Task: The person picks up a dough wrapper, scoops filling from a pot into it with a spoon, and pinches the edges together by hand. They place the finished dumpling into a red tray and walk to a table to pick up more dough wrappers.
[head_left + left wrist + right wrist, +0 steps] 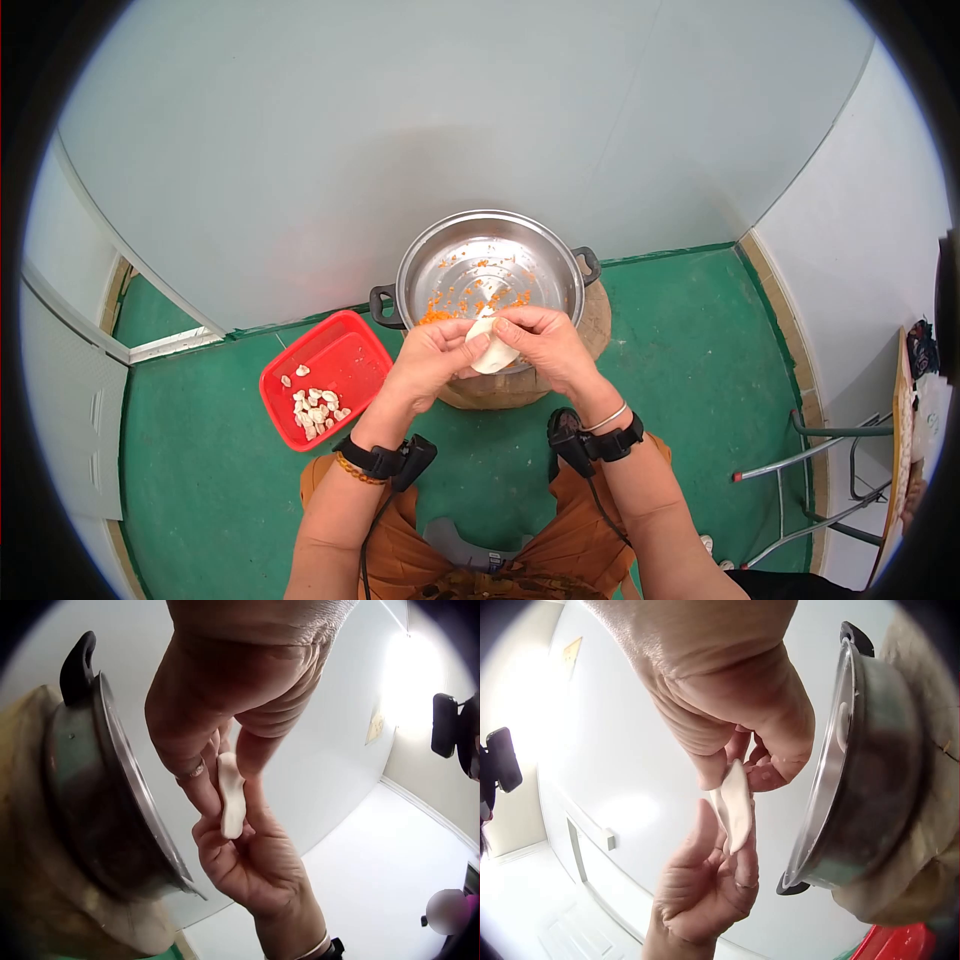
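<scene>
Both hands hold a flattened round of white dough [494,355] over the near rim of a steel pot [545,262]. My left hand [435,360] pinches its left side, thumb on the near face and fingers behind. From the other side, my right hand [555,347] pinches the upper right edge between thumb and fingers. Seen edge-on in the left wrist view, the dough [232,802] is thick and slightly bent. Orange crumbly filling [437,313] is scattered over the pot's bottom, its near part hidden by the hands.
The pot stands on a round wooden block [597,325]. On the green floor at the left sits a red plastic basin [345,350] with several small white lumps [315,410]. A pale wall [480,110] rises behind the pot; a metal-legged table [890,450] stands far right.
</scene>
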